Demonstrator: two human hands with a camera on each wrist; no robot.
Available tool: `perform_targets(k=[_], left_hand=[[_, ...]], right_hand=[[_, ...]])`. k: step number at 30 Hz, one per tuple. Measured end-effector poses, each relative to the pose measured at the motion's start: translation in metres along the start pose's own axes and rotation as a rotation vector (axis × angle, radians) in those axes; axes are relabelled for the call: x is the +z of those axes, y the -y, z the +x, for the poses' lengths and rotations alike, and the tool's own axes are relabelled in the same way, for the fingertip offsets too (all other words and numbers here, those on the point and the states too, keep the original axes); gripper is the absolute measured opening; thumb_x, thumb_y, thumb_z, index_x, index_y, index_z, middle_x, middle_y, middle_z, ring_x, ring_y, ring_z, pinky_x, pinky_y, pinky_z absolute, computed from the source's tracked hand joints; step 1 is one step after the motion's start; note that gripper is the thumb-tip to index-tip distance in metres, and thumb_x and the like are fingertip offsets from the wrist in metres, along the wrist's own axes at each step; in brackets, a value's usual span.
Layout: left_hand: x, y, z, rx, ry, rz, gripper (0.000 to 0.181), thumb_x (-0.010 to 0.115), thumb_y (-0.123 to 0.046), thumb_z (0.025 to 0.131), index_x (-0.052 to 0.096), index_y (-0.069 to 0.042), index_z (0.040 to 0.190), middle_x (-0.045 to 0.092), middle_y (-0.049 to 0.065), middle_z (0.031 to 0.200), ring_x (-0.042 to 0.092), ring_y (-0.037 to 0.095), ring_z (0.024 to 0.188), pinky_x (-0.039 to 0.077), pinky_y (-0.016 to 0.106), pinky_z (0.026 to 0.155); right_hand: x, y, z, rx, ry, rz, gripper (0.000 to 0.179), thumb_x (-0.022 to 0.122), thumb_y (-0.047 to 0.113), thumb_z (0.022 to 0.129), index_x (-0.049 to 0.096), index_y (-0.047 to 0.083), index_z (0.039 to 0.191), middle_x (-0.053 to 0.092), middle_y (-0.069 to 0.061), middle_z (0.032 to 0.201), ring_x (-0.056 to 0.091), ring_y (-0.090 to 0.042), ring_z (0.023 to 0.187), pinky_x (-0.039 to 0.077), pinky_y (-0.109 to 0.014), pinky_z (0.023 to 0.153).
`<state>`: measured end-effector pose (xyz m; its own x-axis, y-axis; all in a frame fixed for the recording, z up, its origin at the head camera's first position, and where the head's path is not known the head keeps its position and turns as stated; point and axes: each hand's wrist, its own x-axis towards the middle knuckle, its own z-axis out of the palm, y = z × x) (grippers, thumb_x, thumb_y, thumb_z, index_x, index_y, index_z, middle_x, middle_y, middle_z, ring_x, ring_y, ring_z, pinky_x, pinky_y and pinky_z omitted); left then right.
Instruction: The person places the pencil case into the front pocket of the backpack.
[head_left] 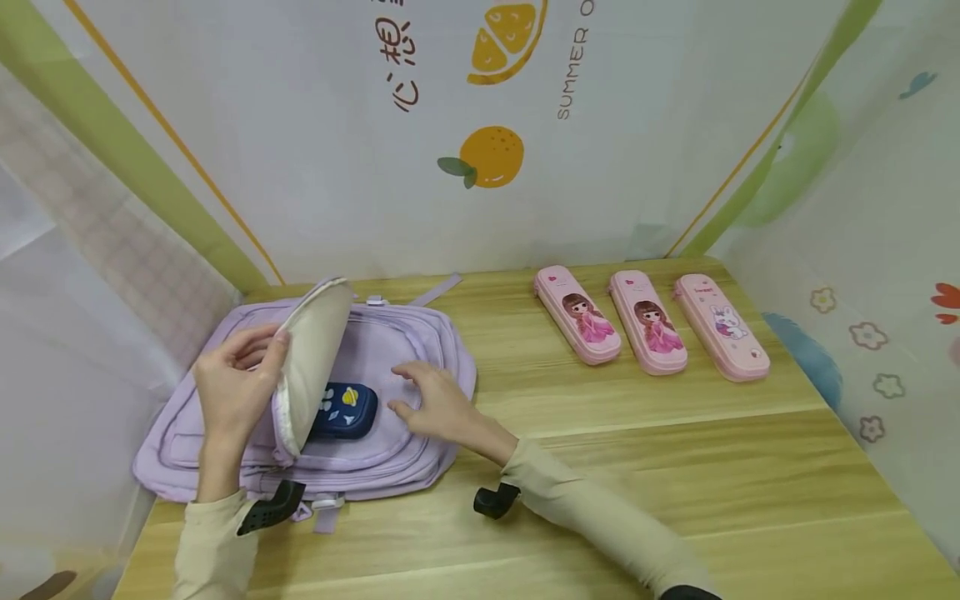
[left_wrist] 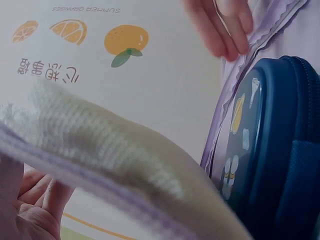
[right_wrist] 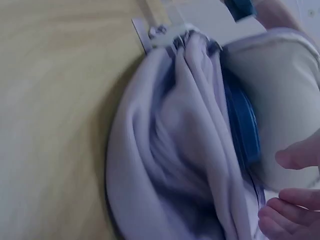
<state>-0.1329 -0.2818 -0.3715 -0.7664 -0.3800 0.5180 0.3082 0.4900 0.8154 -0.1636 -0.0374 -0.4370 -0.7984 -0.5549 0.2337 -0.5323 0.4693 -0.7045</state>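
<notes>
Wooden table [head_left: 750, 475], navy case [head_left: 354, 413] between hands [head_left: 437, 403]

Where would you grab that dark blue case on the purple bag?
Probably by the rounded right end of the blue case, coming from the right, pinching across its long sides: the raised flap hides its left part.

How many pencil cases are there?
4: a left pink case, a middle pink case and a right pink case in a row on the table, plus a blue case on the bag, partly behind its raised flap. More could be hidden inside the bag.
</notes>
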Motion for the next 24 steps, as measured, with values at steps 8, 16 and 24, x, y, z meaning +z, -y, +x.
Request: perform_targets(k=[8, 16, 24], left_hand=[[0.005, 0.002, -0.003, -0.005, -0.006, -0.007, 0.016, 0.074, 0.000, 0.087, 0.077, 0.008, 0.100, 0.066, -0.031, 0.075, 0.065, -0.012, 0.066, 0.054, 0.004, 0.064], [0.007, 0.004, -0.005, 0.008, -0.005, -0.007, 0.015, 0.074, 0.001, 0.086, 0.076, 0.009, 0.098, 0.066, -0.032, 0.075, 0.064, -0.012, 0.065, 0.053, 0.004, 0.064], [0.006, 0.004, -0.005, -0.004, 0.001, 0.000, 0.016, 0.073, 0.000, 0.087, 0.076, 0.008, 0.100, 0.066, -0.031, 0.075, 0.064, -0.011, 0.065, 0.054, 0.005, 0.065]], right_hand=[[-0.037, -0.032, -0.006, -0.111, -0.146, -0.044, 0.054, 0.073, 0.010, 0.085, 0.056, -0.012, 0.131, 0.064, -0.028, 0.129, 0.060, -0.040, 0.124, 0.048, -0.051, 0.109], [-0.078, -0.067, -0.020, 0.022, -0.234, -0.121, 0.059, 0.073, 0.015, 0.087, 0.052, -0.011, 0.136, 0.058, -0.030, 0.136, 0.055, -0.045, 0.129, 0.045, -0.058, 0.111], [-0.130, -0.097, -0.031, 0.154, -0.256, -0.201, 0.067, 0.073, 0.019, 0.089, 0.046, -0.011, 0.142, 0.052, -0.031, 0.143, 0.047, -0.045, 0.136, 0.038, -0.059, 0.116]])
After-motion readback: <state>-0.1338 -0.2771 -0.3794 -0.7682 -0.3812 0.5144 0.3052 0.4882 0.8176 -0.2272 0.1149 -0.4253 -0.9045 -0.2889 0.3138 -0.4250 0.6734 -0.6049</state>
